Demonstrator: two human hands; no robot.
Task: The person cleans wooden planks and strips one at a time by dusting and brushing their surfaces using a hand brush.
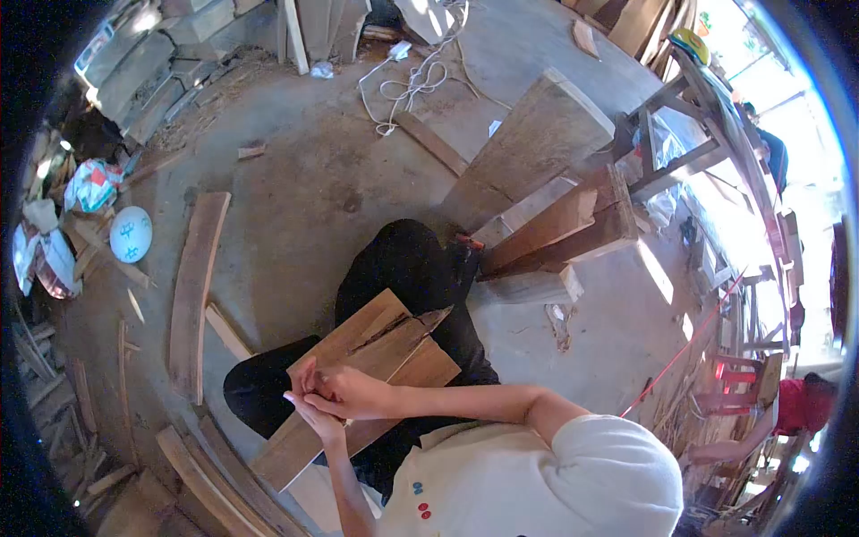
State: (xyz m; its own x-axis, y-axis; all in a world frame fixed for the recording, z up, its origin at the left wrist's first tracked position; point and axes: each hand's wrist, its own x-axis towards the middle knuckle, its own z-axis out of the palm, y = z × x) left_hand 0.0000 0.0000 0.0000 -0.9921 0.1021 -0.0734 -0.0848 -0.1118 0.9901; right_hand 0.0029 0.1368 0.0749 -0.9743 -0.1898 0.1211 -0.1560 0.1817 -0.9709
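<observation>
My right hand (pixel 355 392) reaches in from the right, its fingers curled in against my left hand. What they hold, if anything, is hidden. Just below it, touching, is my left hand (pixel 319 417), with its fingers stretched out and the palm turned toward the right hand. Both hands are above a wooden board (pixel 369 333) lying slantwise across my lap. A dark, jagged crack runs through its far end. Another flat wooden piece (pixel 429 365) lies beside and partly under it. My dark-trousered legs (pixel 394 259) are folded beneath the wood.
Thick timber blocks (pixel 537 143) stand ahead on the concrete floor, with a split wooden block (pixel 573 219) nearer. A curved plank (pixel 199 295) lies to the left, near a white balloon-like ball (pixel 131 234). A white cable (pixel 420 85) is coiled ahead. Another person's arm (pixel 729 447) shows at right.
</observation>
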